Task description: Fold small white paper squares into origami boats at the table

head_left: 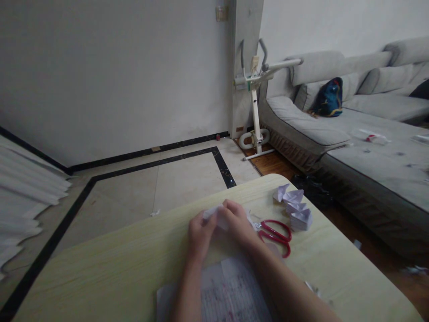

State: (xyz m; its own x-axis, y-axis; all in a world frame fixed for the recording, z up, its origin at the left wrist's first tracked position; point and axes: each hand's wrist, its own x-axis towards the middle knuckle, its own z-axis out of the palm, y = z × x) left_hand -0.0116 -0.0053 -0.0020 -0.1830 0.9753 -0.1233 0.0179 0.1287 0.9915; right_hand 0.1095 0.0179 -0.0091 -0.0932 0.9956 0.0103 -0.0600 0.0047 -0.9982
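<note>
Both hands meet over the table around a small piece of white paper (212,211), which looks folded. My left hand (198,232) grips its left side, fingers closed. From the right, my right hand (236,221) pinches the same paper; the fingers cover much of it. Just right of that hand lie scissors with red handles (278,233), their blades partly hidden. Beyond them, several folded paper shapes (300,214) stand close together near the table's right edge. Under my forearms is a sheet of lined paper with writing (231,290).
The pale wooden table (110,277) has a rounded far corner. Small paper scraps (313,288) lie on its right side. Past it are a grey sofa (362,134) with a blue bag (330,97), a white exercise machine (256,107), and a black plastic bag (310,190) on the floor.
</note>
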